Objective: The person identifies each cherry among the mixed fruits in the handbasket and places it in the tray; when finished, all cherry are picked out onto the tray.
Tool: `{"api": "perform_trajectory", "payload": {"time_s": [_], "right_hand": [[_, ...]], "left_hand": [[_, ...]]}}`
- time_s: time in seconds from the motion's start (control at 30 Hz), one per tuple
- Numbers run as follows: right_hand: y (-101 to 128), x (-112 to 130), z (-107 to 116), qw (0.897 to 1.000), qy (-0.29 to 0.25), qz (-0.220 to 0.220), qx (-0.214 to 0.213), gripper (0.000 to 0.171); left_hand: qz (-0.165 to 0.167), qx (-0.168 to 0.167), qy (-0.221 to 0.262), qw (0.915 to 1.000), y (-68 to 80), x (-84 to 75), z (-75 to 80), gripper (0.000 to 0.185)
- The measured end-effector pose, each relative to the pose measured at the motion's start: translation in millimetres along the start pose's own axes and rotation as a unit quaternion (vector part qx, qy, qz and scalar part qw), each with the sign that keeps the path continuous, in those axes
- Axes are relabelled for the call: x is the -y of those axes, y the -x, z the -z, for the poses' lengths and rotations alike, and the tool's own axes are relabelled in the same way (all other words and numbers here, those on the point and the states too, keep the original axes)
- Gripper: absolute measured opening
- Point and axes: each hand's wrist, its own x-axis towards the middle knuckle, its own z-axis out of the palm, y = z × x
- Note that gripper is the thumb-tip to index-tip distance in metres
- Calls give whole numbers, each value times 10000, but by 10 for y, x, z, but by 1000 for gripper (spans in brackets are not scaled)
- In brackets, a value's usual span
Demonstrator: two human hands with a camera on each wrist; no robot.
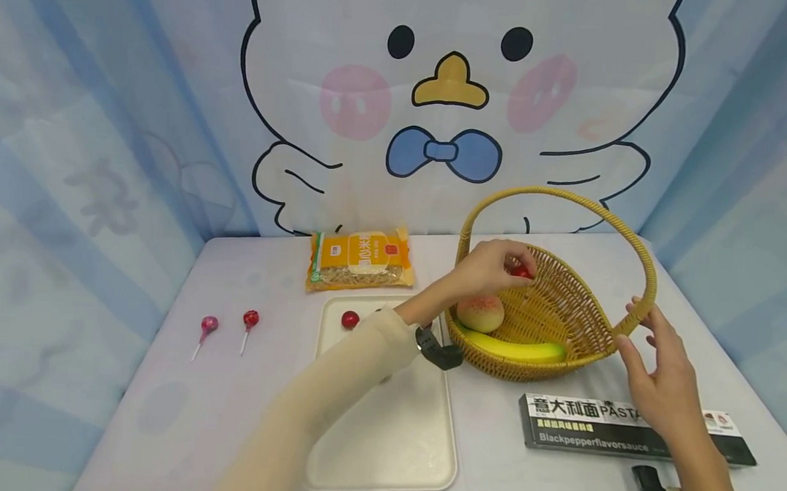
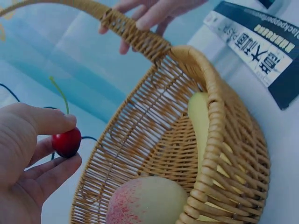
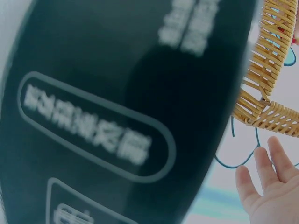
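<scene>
My left hand (image 1: 491, 268) pinches a red cherry (image 2: 67, 142) between thumb and fingers. A green stem (image 2: 60, 92) sticks up from the fruit. The hand hangs over the left back part of a wicker basket (image 1: 578, 305). Inside the basket lie a peach (image 1: 481, 313) and a yellow-green banana (image 1: 514, 348). My right hand (image 1: 661, 367) is at the right foot of the basket's handle (image 1: 645, 286), thumb on the near side and fingertips beyond it. In the right wrist view its fingers (image 3: 271, 168) look straight and spread, beside the wicker.
A cream tray (image 1: 391, 443) with another cherry (image 1: 349, 319) lies left of the basket, partly under my left sleeve. Two lollipops (image 1: 209, 324) lie farther left. A yellow food packet (image 1: 361, 260) sits at the back. The black-and-white pasta box (image 1: 590, 426) lies under my right forearm.
</scene>
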Motion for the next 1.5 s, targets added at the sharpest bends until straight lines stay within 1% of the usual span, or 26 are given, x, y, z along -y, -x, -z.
{"api": "perform_trajectory", "payload": {"time_s": [0.23, 0.33, 0.5, 0.63, 0.7, 0.87, 0.93, 1.07, 1.13, 1.3, 1.37, 1.5], "right_hand": [[-4, -4, -13, 10000, -36, 28, -10, 68], [-10, -16, -20, 10000, -65, 58, -26, 68], [-5, -25, -17, 10000, -43, 29, -3, 67], [1, -26, -3, 10000, -14, -11, -7, 67], [5, -26, -3, 10000, -7, -29, 4, 68], [12, -26, -14, 10000, -7, -46, 30, 68], [8, -27, -16, 10000, -9, -28, 19, 68], [1, -25, -15, 10000, -8, -18, 14, 68], [2, -21, -15, 10000, 4, -36, 28, 67], [-1, -7, -11, 10000, 28, -59, 52, 67], [-6, -4, -8, 9999, 43, -92, 76, 66], [-3, -5, -8, 9998, 75, -177, 111, 67]], "left_hand": [[-328, -119, 14, 9994, 202, -47, 46, 9], [-369, -146, 52, 9992, 294, -45, 82, 11], [-291, -213, 404, 9985, 462, -32, 138, 12], [-316, -282, 677, 9968, 580, -20, 165, 13], [-308, -263, 787, 9961, 660, -3, 169, 14], [-103, -252, 972, 9949, 916, 37, 188, 15], [2, -338, 1074, 9936, 1023, 47, 218, 15], [99, -554, 1281, 9902, 1233, 73, 298, 14], [103, -624, 1277, 9898, 1329, 97, 328, 13], [-4, -736, 1091, 9913, 1529, 176, 359, 12], [-53, -798, 1063, 9911, 1591, 212, 361, 12], [-21, -867, 1034, 9909, 1680, 283, 355, 11]]}}
